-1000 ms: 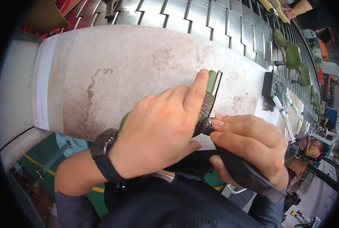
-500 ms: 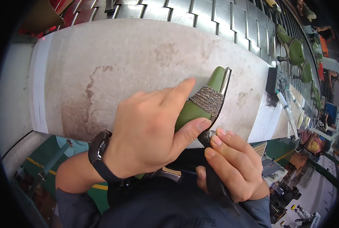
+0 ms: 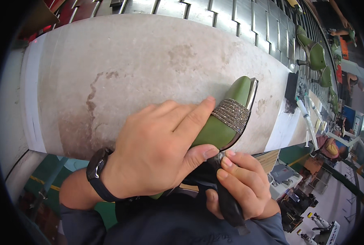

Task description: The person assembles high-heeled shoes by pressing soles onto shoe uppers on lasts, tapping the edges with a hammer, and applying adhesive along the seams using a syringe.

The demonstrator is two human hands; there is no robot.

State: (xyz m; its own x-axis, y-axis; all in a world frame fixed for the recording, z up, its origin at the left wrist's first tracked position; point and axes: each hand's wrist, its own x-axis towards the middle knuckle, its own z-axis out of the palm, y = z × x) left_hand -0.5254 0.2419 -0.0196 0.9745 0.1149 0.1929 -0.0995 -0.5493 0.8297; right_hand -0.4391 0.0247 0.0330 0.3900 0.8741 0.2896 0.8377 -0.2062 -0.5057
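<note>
The pale, stained surface (image 3: 120, 77) fills the upper left and middle of the frame, its near edge bent by the lens. The left hand (image 3: 157, 151), a black watch (image 3: 97, 175) on its wrist, covers the rear half of a green shoe (image 3: 227, 122) at the centre, so the heel and the opening are hidden. Its fingers (image 3: 194, 118) lie close together along the upper, the thumb pressed under the sole edge; only the pointed toe and a glittering strap (image 3: 232, 114) show, resting on the surface. Lower right, the right hand (image 3: 241, 185) has its fingers curled tight round a dark tool (image 3: 229, 204), whose tip meets the sole but is too hidden to make out. More green shoes (image 3: 314, 53) stand on the ribbed conveyor (image 3: 231, 20), upper right. A black box (image 3: 291, 86) and white tubes (image 3: 306, 118) lie at the right edge.
</note>
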